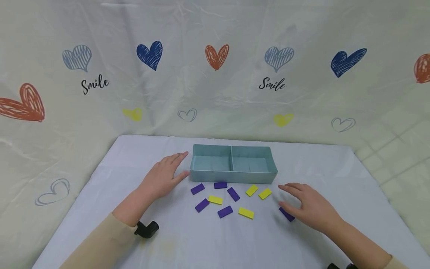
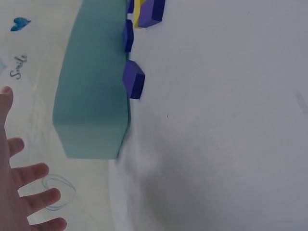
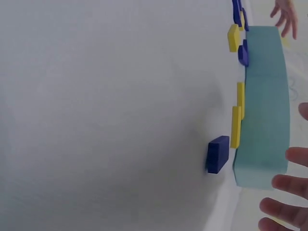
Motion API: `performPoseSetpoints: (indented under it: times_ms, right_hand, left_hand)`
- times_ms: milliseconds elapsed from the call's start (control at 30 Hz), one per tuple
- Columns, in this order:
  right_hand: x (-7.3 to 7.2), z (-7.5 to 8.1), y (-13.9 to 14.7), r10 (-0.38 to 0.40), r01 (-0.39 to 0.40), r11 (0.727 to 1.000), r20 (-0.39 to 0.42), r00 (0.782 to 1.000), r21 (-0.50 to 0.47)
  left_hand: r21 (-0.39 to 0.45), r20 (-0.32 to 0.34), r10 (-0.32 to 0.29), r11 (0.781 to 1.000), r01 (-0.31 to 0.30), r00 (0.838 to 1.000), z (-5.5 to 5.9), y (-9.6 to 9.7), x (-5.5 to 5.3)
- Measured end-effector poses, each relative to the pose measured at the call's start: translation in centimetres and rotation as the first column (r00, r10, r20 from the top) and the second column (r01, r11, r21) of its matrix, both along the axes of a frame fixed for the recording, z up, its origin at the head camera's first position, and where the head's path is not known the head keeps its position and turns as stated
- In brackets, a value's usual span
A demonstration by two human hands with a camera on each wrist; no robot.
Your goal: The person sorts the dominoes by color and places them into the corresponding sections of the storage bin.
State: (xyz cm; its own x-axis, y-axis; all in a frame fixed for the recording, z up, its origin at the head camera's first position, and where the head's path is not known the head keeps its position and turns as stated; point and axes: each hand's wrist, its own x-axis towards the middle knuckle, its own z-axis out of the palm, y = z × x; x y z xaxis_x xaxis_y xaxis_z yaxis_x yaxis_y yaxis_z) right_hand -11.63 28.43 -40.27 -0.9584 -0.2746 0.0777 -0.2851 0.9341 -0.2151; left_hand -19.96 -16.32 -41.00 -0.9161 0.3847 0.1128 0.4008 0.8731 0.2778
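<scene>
Both hands (image 1: 161, 178) (image 1: 310, 206) outside the box (image 1: 234, 177) edges

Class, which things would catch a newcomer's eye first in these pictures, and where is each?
Probably the teal two-compartment box in the middle of the far part of the table, with purple blocks and yellow blocks scattered before it. The left hand and right hand flank them. Behind, bold hearts decorate the pale backdrop.
</scene>
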Motion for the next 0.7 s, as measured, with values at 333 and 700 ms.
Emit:
performPoseSetpoints:
  times_ms: [333, 700]
  right_hand:
    - [0.6, -1.0, 0.5, -0.038, 0.034, 0.999, 0.197, 0.980, 0.023]
    - [1.0, -1.9, 0.6, -0.065, 0.053, 0.997, 0.294, 0.954, 0.048]
  left_hand:
    - [0.066, 0.078, 0.028, 0.997, -0.033, 0.997, -0.5, -0.3, -1.2]
    - [0.122, 0.242, 0.026, 0.991, -0.057, 0.970, -1.8, 0.5, -2.4]
